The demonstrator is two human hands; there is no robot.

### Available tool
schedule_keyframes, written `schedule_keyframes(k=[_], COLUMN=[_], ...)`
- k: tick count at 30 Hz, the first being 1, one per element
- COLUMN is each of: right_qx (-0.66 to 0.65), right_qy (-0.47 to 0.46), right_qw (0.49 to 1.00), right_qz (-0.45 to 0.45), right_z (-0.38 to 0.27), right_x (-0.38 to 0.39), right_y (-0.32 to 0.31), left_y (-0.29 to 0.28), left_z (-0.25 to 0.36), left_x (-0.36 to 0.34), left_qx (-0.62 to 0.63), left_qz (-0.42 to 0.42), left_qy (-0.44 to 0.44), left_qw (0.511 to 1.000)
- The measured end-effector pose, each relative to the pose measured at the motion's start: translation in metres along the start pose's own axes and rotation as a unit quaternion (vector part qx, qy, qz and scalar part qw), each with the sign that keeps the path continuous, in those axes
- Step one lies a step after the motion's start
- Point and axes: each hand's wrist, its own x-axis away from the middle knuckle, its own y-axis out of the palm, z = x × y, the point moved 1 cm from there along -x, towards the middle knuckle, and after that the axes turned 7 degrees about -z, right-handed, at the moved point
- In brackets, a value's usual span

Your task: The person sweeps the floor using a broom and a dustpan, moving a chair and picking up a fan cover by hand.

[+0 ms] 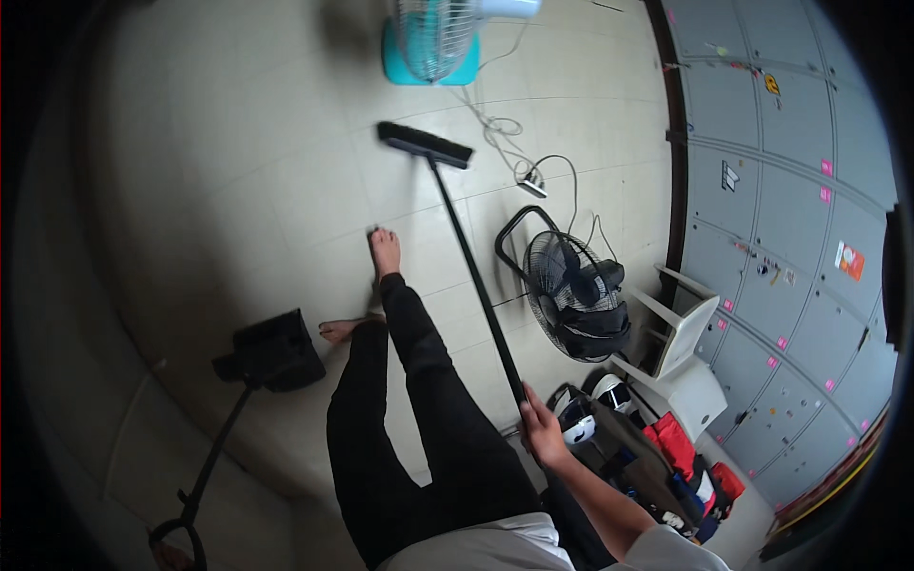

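My right hand (543, 428) is closed around the black handle of a long broom (466, 252). The broom's black head lies out ahead of my feet, its bristles toward the tiled floor. At the lower left, my left hand (171, 556) shows only in part, at the looped top of a long-handled black dustpan (281, 352); it appears to grip that loop. The dustpan's pan hangs or rests beside my left foot; I cannot tell whether it touches the floor.
A turquoise fan (433, 62) stands ahead, its cord running to a power strip (533, 184). A black floor fan (576, 295) and a white plastic chair (685, 381) are at the right, near helmets (576, 419) and bags (671, 443). Grey lockers (724, 190) line the right wall.
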Motion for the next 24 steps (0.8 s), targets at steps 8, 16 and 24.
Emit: schedule_keyframes(k=[8, 16, 24], right_qx=[-0.086, -0.144, -0.253], right_qy=[-0.093, -0.02, -0.09], right_qw=[0.989, 0.984, 0.962], right_qz=[0.074, -0.105, 0.044], right_z=[0.023, 0.071, 0.006], right_x=[-0.102, 0.062, -0.039], right_y=[0.034, 0.017, 0.059], left_y=[-0.016, -0.027, -0.055], left_z=[0.047, 0.061, 0.041], left_x=[-0.014, -0.001, -0.006], left_qx=[-0.046, -0.054, -0.012], left_qz=[-0.075, -0.058, -0.008], left_qy=[0.047, 0.079, 0.046], left_qw=[0.995, 0.994, 0.999])
